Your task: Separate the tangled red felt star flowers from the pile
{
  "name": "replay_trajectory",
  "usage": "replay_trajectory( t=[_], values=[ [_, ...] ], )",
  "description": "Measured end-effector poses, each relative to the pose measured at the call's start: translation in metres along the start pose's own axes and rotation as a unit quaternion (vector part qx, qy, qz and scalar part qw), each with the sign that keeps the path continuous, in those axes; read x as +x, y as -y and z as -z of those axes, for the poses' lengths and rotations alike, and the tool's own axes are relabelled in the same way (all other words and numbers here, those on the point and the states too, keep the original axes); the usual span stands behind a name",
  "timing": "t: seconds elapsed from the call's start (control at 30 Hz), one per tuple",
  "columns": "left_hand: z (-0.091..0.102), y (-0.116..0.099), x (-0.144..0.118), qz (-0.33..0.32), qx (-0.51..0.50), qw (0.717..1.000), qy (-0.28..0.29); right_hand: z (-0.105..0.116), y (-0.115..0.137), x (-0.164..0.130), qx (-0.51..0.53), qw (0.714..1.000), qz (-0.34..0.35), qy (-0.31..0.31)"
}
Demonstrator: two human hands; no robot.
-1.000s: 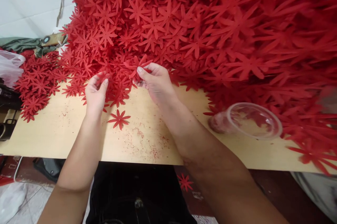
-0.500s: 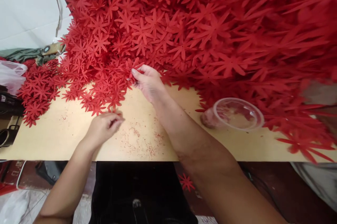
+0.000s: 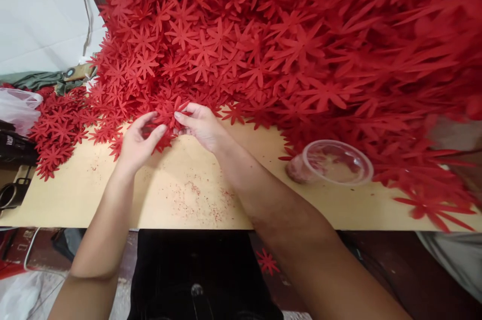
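Note:
My right hand [image 3: 201, 127] pinches a red flower cutout [image 3: 176, 115] with long narrow petals between thumb and fingers, at the near edge of a large heap of the same red cutouts [image 3: 218, 44]. To its left, my left hand [image 3: 139, 142] has its thumb and fingers apart, close to the held cutout. Red petals show in the gap of that hand, but none appears gripped. The fingertips of both hands are partly hidden among the petals.
A clear plastic tub [image 3: 339, 162] lies tilted on the wooden table [image 3: 181, 209], with reddish bits inside. Red crumbs [image 3: 216, 199] dot the tabletop. A smaller pile of cutouts [image 3: 58, 132] and a plastic bag [image 3: 18, 109] are at the left. One cutout [image 3: 267, 261] lies below the table edge.
My left hand has moved up and forward and spread its fingers beside the right hand. My right hand has shifted slightly left and nearer, keeping the flower cutout.

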State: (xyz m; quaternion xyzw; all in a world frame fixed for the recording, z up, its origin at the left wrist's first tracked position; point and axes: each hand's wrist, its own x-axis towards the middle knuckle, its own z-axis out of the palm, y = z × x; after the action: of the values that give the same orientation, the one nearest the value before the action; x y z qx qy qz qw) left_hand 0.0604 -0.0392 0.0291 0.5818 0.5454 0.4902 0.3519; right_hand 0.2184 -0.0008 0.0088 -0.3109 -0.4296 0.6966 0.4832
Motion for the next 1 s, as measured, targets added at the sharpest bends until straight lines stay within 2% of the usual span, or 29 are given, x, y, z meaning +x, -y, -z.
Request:
replay_trajectory(
  t=[0.07, 0.13, 0.27, 0.47, 0.6, 0.73, 0.9, 0.93, 1.0],
  values=[
    [-0.016, -0.001, 0.006, 0.015, -0.082, 0.996, 0.03, 0.0, 0.001, -0.001, 0.005, 1.0, -0.003, 0.0],
    [-0.024, 0.003, 0.012, 0.021, -0.132, 0.991, 0.025, 0.0, 0.003, -0.001, 0.009, 1.0, -0.011, -0.011],
    [-0.019, 0.018, 0.017, 0.054, -0.197, 0.979, 0.011, 0.001, 0.01, -0.003, -0.004, 0.998, -0.046, -0.032],
    [-0.014, 0.022, 0.011, 0.052, -0.237, 0.968, 0.063, 0.002, 0.012, -0.005, -0.023, 0.996, -0.081, -0.031],
    [-0.018, 0.021, 0.01, 0.049, -0.241, 0.965, 0.09, 0.008, 0.007, -0.003, -0.02, 0.997, -0.068, -0.003],
    [-0.02, 0.025, 0.01, 0.049, -0.225, 0.972, 0.052, 0.006, 0.005, -0.004, -0.027, 0.996, -0.076, 0.035],
    [-0.016, 0.026, 0.012, 0.036, -0.205, 0.977, -0.053, 0.011, 0.018, -0.009, -0.1, 0.994, -0.048, -0.005],
    [-0.015, 0.026, 0.012, 0.033, -0.205, 0.976, -0.07, 0.015, 0.022, -0.011, -0.125, 0.991, -0.048, 0.003],
    [-0.013, 0.025, 0.012, 0.041, -0.215, 0.972, -0.082, 0.026, 0.029, -0.015, -0.192, 0.977, -0.07, 0.06]
  ],
)
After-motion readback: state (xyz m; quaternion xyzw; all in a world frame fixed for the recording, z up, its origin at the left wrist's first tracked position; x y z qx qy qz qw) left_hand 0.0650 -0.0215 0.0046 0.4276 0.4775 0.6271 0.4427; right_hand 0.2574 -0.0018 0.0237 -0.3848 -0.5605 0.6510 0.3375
